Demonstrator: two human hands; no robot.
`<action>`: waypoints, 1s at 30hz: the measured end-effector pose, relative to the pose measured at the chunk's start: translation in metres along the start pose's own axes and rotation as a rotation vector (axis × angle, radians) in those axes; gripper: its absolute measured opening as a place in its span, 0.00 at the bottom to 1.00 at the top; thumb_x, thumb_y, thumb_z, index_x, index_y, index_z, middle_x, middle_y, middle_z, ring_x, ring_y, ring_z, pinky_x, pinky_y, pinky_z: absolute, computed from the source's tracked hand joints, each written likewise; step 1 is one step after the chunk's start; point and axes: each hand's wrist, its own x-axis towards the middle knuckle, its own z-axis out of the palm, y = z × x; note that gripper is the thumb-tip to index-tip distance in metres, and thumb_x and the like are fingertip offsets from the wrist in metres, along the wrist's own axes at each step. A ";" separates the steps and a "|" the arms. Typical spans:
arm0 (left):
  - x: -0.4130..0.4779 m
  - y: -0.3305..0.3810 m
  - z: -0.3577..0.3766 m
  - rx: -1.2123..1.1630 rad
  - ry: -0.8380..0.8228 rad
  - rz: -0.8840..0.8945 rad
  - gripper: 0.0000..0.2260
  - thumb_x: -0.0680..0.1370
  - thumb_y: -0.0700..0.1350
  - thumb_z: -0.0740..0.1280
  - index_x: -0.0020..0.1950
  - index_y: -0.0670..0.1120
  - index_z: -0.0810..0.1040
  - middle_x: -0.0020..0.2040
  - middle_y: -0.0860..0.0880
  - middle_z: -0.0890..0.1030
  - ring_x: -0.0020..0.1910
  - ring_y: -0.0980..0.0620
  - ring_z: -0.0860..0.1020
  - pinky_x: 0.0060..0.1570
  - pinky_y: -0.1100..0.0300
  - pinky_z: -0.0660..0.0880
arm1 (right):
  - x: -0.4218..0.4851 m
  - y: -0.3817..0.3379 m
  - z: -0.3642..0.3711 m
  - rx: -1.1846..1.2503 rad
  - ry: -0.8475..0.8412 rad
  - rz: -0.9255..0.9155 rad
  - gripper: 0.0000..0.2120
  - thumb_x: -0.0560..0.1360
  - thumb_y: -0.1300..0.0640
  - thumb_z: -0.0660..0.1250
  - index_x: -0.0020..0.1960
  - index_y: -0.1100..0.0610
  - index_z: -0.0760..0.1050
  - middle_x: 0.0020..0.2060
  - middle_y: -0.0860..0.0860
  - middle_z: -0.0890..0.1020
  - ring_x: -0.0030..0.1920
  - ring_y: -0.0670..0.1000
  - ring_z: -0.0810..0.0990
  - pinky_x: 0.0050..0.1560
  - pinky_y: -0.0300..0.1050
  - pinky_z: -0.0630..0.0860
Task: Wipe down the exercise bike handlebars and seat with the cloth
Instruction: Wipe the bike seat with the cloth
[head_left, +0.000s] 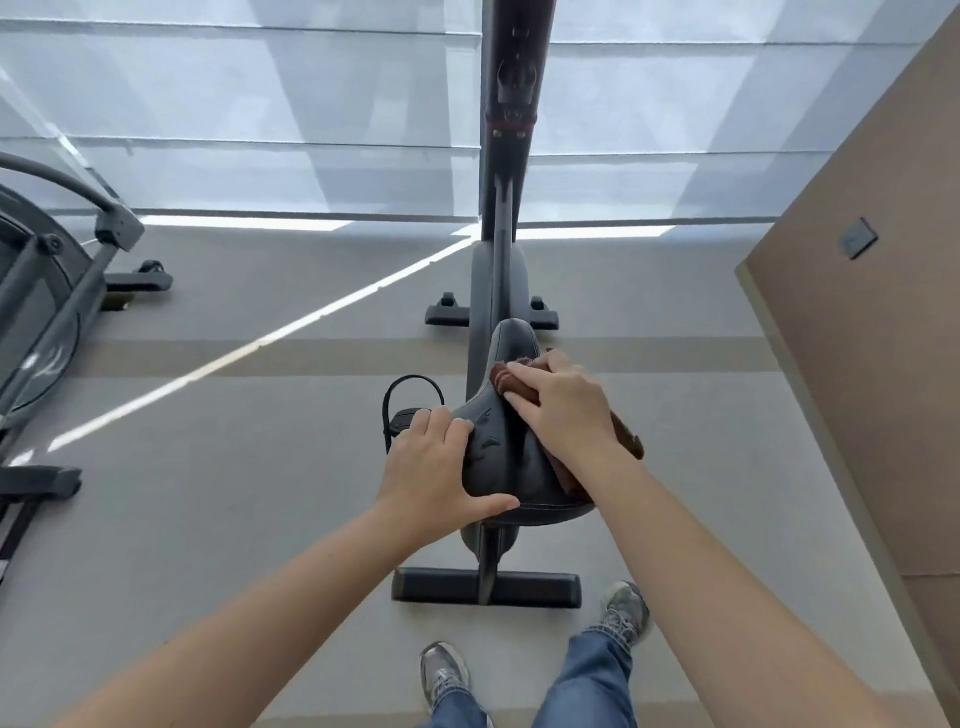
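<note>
Standing just behind the seat, looking straight down on it. Black padded saddle, nose pointing away, on a dark post. Gripping seat's left edge with left hand: fingers curled over the side, close together, thumb stretched out along the rear rim. Pressing brown cloth onto the top of the seat, right of its centre groove, with right hand: fingers nearly straight, narrow-set, laid flat over the bunched cloth, thumb against the cloth's near edge, not wrapped round it as far as visible. One bunched end of cloth poking out past the fingertips toward seat's nose, other end trailing off seat's right side under the wrist. Just left of seat and lower: pedal with black strap looped over it. Directly below seat's rear: rear foot bar, flat on the grey floor. Beyond seat's nose: front foot bar, then tall dark column running up out of view. Behind seat, at the bottom edge: grey trainers and blue jeans, right shoe nearer the rear foot bar. Far left of seat: second grey exercise machine, partly cut off. Far right of seat: brown wall panel with small dark plate. Beyond seat: pale blinds across the window, bright sun stripe slanting over the floor left of seat.
</note>
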 end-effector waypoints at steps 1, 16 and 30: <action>-0.001 -0.003 0.000 -0.013 -0.003 0.002 0.37 0.58 0.69 0.68 0.56 0.43 0.75 0.47 0.47 0.74 0.48 0.46 0.72 0.42 0.54 0.72 | -0.003 0.000 -0.001 -0.021 -0.014 -0.011 0.16 0.76 0.47 0.62 0.63 0.44 0.72 0.57 0.52 0.75 0.54 0.57 0.73 0.54 0.52 0.73; -0.002 -0.033 -0.005 -0.241 -0.084 0.058 0.36 0.62 0.62 0.74 0.67 0.51 0.71 0.54 0.51 0.72 0.57 0.51 0.65 0.49 0.61 0.66 | 0.048 -0.014 0.010 0.042 0.046 0.167 0.20 0.78 0.47 0.59 0.68 0.49 0.68 0.63 0.54 0.70 0.60 0.60 0.68 0.59 0.52 0.68; -0.001 -0.035 -0.003 -0.265 -0.074 0.048 0.35 0.62 0.62 0.74 0.66 0.51 0.71 0.51 0.57 0.65 0.53 0.56 0.62 0.47 0.63 0.63 | 0.046 -0.021 0.017 -0.169 -0.009 0.049 0.20 0.78 0.49 0.56 0.70 0.46 0.63 0.71 0.51 0.64 0.63 0.61 0.64 0.59 0.56 0.69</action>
